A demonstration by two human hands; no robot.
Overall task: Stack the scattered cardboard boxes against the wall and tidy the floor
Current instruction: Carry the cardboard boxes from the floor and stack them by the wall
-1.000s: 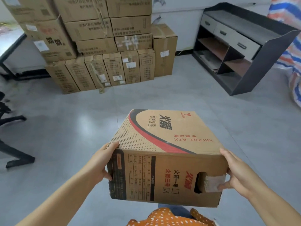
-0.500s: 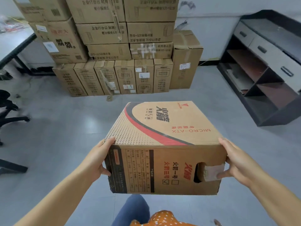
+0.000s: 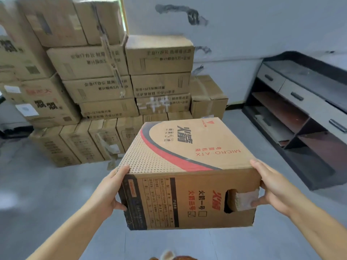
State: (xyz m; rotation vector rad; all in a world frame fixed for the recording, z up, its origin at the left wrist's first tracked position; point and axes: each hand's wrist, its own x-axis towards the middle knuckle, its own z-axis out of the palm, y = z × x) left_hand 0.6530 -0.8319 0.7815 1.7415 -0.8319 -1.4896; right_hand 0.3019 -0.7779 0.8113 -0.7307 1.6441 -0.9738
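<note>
the left hand [image 3: 110, 190] is clamped on the left edge of a brown cardboard box printed with a red and black curve [image 3: 187, 175], thumb on the front face, fingertips over the top edge. the right hand [image 3: 272, 186] is wrapped round the right edge, thumb pressed on the taped handle cutout [image 3: 242, 200]. the box is held in the air above the grey floor [image 3: 47, 194], before the stack of plain brown cartons [image 3: 105, 87] set against the white wall [image 3: 234, 34]. a dark shelf unit with grey drawers [image 3: 300, 109] is seen to the right.

A storeroom or office back room: sealed cardboard cartons [image 3: 105, 87] piled high against a scuffed white wall [image 3: 234, 34] at upper left, bare grey floor [image 3: 37, 194], a dark shelving unit with drawers [image 3: 300, 113] at right
</note>
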